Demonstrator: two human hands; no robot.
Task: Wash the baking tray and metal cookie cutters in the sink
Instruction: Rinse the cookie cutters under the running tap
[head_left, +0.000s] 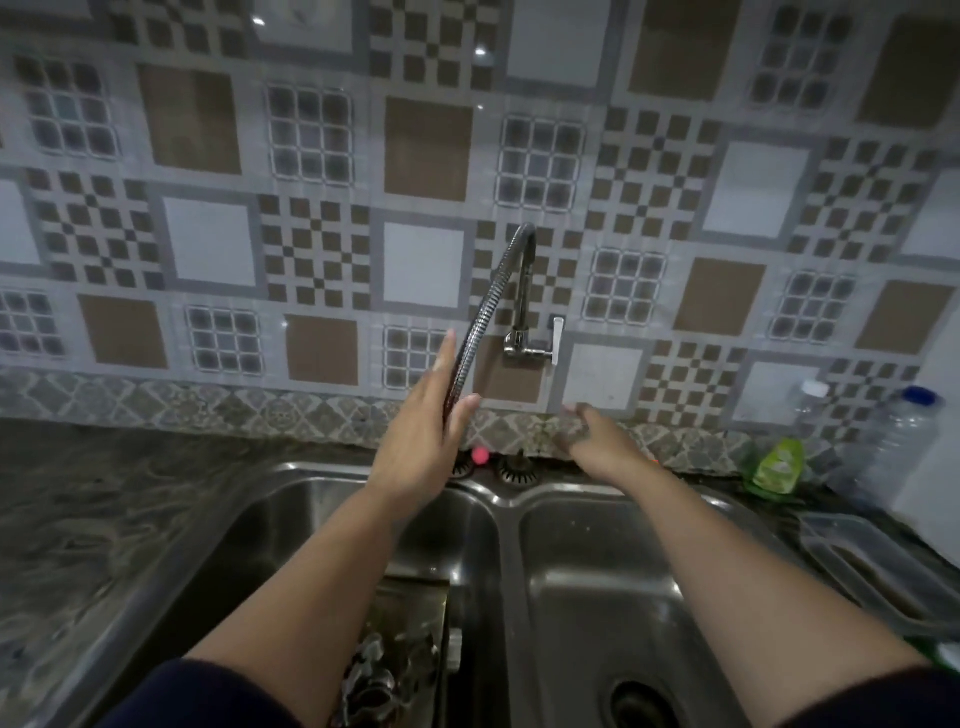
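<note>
While no water shows, the left hand (426, 431) touches the faucet hose (485, 312), fingers straight; right hand (597, 441) — blurred, its fingers unreadable — reaches below the faucet. Tray (415, 597) and cutters (384, 680) wait in the sink (291, 499) — washing seems barely begun.

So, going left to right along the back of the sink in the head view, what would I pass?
Left hand at the flexible faucet hose → pink object → right hand → green dish soap pouch → clear plastic bottle.

One cam only, worn on the person's head, wide-angle w/ bent edges. Looks fwd and down over a stainless steel double-bowl sink (498, 499), close in, facing the brown-and-grey patterned tile wall (426, 150). Both forearms enter from the bottom edge. No 2nd view to overlap.
</note>
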